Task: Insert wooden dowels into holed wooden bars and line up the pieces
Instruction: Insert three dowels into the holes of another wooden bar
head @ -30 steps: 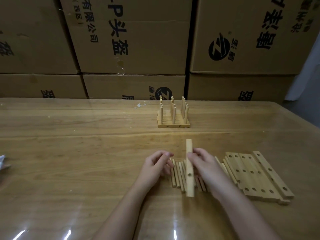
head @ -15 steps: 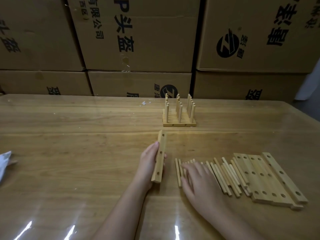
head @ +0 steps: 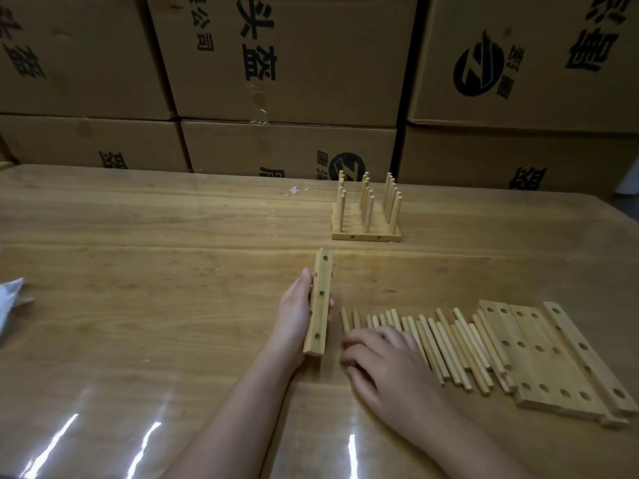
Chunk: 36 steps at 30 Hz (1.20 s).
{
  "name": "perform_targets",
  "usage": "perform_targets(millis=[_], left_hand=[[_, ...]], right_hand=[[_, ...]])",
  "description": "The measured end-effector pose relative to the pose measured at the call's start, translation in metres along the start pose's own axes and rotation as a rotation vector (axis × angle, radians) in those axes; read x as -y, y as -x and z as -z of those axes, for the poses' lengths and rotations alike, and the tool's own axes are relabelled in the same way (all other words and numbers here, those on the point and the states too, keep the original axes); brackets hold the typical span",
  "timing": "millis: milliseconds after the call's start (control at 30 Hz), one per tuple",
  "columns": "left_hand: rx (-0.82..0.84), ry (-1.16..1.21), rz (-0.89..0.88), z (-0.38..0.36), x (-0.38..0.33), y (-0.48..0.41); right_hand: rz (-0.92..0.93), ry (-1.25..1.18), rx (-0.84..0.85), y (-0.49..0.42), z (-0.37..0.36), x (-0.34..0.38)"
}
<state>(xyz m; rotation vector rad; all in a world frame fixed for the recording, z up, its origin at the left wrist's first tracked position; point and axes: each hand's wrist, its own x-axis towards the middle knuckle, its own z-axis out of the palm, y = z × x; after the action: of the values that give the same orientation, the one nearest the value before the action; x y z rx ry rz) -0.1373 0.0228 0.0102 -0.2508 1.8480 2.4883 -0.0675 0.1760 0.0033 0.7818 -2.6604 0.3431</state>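
Note:
My left hand (head: 294, 316) grips a holed wooden bar (head: 320, 300) that stands on its long edge on the table, holes facing right. Just right of it, my right hand (head: 383, 361) lies over the near ends of a row of loose dowels (head: 446, 344), fingers curled on the leftmost ones; what they pinch is hidden. Several flat holed bars (head: 546, 354) lie side by side to the right of the dowels. Farther back stands a group of finished bars with upright dowels (head: 366, 216).
The wooden table (head: 155, 288) has a glossy cover. Stacked cardboard boxes (head: 287, 63) wall off its far edge. A crumpled white wrapper (head: 10, 299) lies at the left edge. A small white scrap (head: 295, 191) lies near the boxes.
My left hand took the bar from my right and set it on edge to the left of the dowels. My right hand dropped onto the dowel row and curled its fingers.

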Motion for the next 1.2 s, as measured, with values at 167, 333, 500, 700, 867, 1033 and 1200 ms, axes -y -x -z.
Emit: perform_targets(millis=[167, 333, 500, 700, 867, 1033, 1200], left_hand=[[0.023, 0.006, -0.01, -0.002, 0.0, 0.001], [0.03, 0.003, -0.001, -0.002, -0.001, 0.002], [0.029, -0.002, 0.007, -0.003, -0.002, 0.002], [0.012, -0.025, 0.01, -0.001, -0.002, 0.004], [0.077, 0.026, 0.022, 0.001, -0.005, 0.003], [0.209, -0.054, -0.001, -0.001, -0.006, 0.009], [0.324, -0.257, 0.009, -0.002, -0.007, 0.015]], right_hand=[[0.071, -0.06, 0.004, 0.0, 0.0, 0.0], [-0.054, 0.016, 0.033, 0.001, 0.0, 0.003], [-0.102, 0.098, 0.059, 0.0, 0.005, 0.003], [-0.103, 0.092, 0.01, 0.0, 0.0, 0.014], [-0.203, -0.02, -0.054, -0.001, 0.009, 0.006], [-0.373, -0.277, -0.163, -0.004, 0.014, -0.014], [-0.404, -0.417, -0.287, -0.002, 0.012, -0.022]])
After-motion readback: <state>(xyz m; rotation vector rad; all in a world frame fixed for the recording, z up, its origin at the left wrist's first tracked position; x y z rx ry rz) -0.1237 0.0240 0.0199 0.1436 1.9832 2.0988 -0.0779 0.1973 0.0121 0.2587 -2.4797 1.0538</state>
